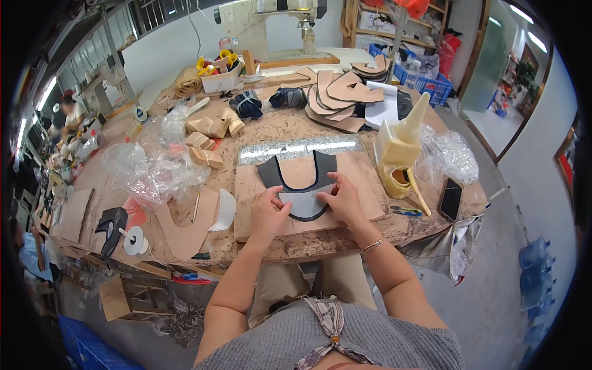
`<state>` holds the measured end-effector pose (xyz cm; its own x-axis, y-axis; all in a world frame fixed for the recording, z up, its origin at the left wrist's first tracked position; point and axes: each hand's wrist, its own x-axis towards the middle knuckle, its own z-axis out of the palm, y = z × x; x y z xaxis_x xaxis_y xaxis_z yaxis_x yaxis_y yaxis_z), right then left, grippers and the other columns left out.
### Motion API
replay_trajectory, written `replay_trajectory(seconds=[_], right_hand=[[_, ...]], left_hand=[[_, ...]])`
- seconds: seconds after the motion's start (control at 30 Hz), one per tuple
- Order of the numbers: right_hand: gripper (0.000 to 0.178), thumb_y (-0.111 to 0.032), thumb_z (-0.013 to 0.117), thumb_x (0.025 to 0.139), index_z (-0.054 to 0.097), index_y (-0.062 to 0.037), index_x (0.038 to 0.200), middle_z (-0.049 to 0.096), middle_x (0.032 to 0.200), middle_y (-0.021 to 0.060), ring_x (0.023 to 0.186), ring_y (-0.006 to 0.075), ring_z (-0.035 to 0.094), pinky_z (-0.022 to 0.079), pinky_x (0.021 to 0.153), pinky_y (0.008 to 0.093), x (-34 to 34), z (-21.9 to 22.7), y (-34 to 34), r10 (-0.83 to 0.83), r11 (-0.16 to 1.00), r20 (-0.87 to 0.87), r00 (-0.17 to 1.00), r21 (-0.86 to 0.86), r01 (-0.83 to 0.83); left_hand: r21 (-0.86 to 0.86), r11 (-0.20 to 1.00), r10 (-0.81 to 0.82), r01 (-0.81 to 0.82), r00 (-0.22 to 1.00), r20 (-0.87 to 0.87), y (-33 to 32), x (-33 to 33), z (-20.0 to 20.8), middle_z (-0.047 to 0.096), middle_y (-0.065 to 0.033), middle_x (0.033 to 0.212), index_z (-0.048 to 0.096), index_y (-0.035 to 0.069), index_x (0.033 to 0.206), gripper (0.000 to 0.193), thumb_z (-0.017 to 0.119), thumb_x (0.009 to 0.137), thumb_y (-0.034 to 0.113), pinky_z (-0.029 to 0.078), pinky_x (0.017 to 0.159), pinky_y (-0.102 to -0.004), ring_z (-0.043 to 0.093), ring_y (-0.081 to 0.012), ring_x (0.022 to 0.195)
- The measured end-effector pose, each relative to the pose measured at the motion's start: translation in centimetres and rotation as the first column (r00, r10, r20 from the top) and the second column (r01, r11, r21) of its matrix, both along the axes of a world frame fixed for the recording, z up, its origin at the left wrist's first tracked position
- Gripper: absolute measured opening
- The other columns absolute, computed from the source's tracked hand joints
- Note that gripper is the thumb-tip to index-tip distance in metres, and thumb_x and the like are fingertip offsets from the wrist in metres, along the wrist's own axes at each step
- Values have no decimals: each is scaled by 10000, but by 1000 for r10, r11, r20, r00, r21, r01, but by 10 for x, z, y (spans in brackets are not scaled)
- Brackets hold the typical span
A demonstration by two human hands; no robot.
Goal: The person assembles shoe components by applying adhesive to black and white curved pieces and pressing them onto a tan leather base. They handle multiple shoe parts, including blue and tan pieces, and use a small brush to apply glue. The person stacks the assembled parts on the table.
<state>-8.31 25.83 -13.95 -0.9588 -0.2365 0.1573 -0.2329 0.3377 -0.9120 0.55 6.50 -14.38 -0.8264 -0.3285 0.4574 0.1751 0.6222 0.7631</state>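
A pale grey curved piece [301, 203] lies over the rounded bottom of a dark U-shaped shoe upper piece [325, 168], whose dark edge shows below it. My left hand [271, 208] pinches the grey piece at its left end, thumb and fingertips close together. At the opposite end, my right hand [343, 196] holds it between thumb and forefinger, its fingertips near the right arm of the U. Both pieces rest on a tan board [248, 191] in front of me. A shiny glass-like strip [320, 147] runs along the board's far part.
To the right stand a glue-crusted yellowish container [394, 154] and a black phone [451, 200]. Left are crumpled clear plastic [154, 176], a white half-moon piece [226, 211] and a white spool [133, 240]. Stacked tan cut pieces [336, 98] and a sewing machine [271, 28] are behind.
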Motion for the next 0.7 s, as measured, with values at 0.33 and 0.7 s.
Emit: replay_trajectory(seconds=[0.33,0.7], right_hand=[[527,-116,791,673,587,-48,1154,573,803,91,879,278,554,440,851,401,13,-1,-9,-72,951,-643,763,186,247],[198,-126,642,816,659,-65,1004,656,1047,84,1121,311,539,419,956,418,26,-9,4,243,929,-704,667,368,49]], left_hand=[[-622,777,-15,-92,986,-165,17,10,-2,564,-148,1224,540,30,1237,626,758,727,322,328,1026,-478,485,-327,1174],[-681,683,-149,263,964,222,44,25,-7,442,-230,1393,423,-53,1347,925,522,796,683,159,1124,-544,361,-384,1336]])
